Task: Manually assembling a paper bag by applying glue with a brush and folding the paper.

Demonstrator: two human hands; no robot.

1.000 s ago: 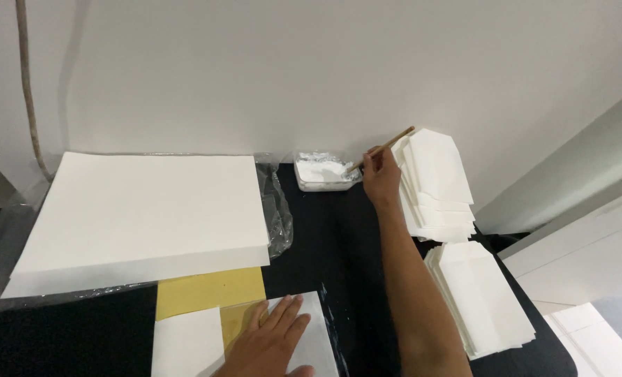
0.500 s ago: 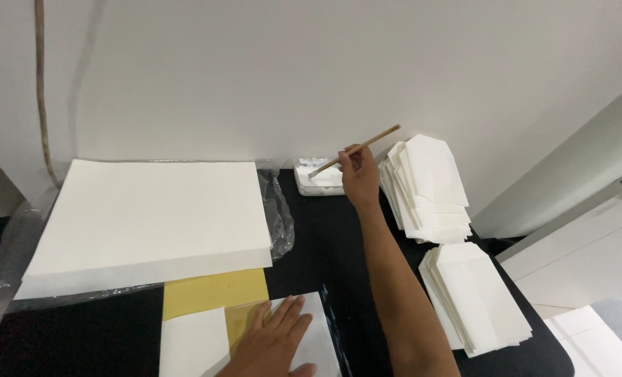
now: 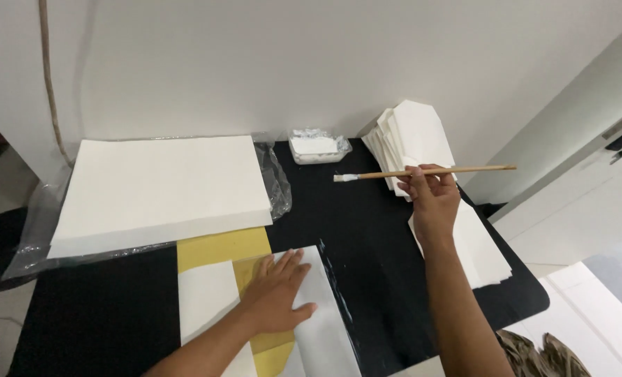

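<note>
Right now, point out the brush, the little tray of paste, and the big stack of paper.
brush [image 3: 423,172], head view, middle of the wooden handle
tray of paste [image 3: 316,148], head view, its white contents
stack of paper [image 3: 161,178], head view, top sheet

paper stack [image 3: 161,185] left, tray [image 3: 316,149] behind

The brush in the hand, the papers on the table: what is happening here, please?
A person works at a black table. The right hand holds a thin wooden brush level above the table, with its white bristles pointing toward a small tray of white paste. The left hand presses flat on a white sheet lying over yellow paper. A large paper stack lies on the left, and folded white pieces on the right.
</note>
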